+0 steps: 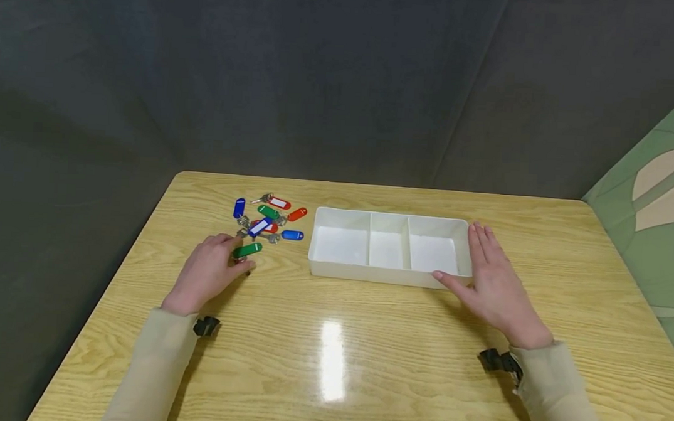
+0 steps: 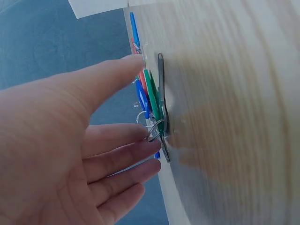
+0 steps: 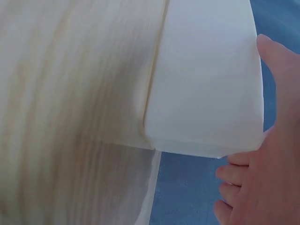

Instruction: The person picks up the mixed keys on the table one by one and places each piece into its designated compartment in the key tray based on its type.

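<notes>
My left hand (image 1: 205, 272) reaches to the near edge of a pile of keys with coloured tags. Its thumb and fingers are spread around a key with a green tag (image 1: 247, 250). In the left wrist view, the fingertips are right at the split ring (image 2: 154, 132) of that key (image 2: 161, 89), and the thumb stands apart from them. My right hand (image 1: 497, 290) rests against the right end of a white three-compartment box (image 1: 368, 273). Its thumb lies at the front rim, while the straight fingers run along the end wall; the right wrist view shows the thumb at the edge.
Behind the green-tagged key lie several other keys, with blue tags (image 1: 292, 235), red tags (image 1: 297, 214) and another green tag (image 1: 268, 212). They overlap left of the box on the wooden table (image 1: 274, 358). A dark curtain (image 1: 320, 84) hangs behind the table's far edge.
</notes>
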Motion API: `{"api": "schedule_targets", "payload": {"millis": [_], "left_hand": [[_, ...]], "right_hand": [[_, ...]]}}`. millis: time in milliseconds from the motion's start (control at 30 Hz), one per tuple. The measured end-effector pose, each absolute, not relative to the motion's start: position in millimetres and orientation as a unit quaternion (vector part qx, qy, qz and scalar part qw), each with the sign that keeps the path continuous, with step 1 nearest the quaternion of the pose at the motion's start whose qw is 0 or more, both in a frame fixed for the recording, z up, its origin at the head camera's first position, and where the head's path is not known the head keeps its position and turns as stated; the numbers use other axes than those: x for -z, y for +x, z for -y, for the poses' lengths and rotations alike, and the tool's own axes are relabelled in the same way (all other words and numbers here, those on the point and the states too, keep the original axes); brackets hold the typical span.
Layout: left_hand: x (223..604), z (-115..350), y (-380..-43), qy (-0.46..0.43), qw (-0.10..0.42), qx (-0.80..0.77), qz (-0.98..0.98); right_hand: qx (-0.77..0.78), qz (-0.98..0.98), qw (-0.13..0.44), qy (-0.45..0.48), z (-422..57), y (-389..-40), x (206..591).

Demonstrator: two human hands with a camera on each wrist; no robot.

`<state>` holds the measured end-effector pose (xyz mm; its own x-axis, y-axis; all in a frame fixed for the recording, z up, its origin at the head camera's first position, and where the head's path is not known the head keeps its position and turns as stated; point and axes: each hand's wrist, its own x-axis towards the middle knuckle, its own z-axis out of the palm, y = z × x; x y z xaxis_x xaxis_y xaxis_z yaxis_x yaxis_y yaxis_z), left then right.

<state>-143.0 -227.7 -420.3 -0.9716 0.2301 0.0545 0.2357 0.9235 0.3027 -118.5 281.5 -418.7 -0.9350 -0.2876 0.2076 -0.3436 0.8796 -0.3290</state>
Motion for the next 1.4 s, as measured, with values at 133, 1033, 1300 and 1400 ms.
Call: {"api": "schedule_targets", "payload": {"millis": [133,1033,1300,1400], "left_hand": [[421,228,-144,-0.126,0.015,0.139,0.982],[420,227,-153,-0.13,0.017,0.155,0.979],[414,223,-148,-0.114,-0.041,0.203,0.972],[413,224,-148,-0.117,-0.059,0.207,0.97]], "right_hand": [[-0.179,0.967,0.08,0.162,-283,-120,418],[-0.147,0.963,0.082,0.21,-270,-100,418],[-0.15,0.962,0.087,0.213,-269,-88,419],[-0.151,0.96,0.091,0.216,-267,-84,419]]}}
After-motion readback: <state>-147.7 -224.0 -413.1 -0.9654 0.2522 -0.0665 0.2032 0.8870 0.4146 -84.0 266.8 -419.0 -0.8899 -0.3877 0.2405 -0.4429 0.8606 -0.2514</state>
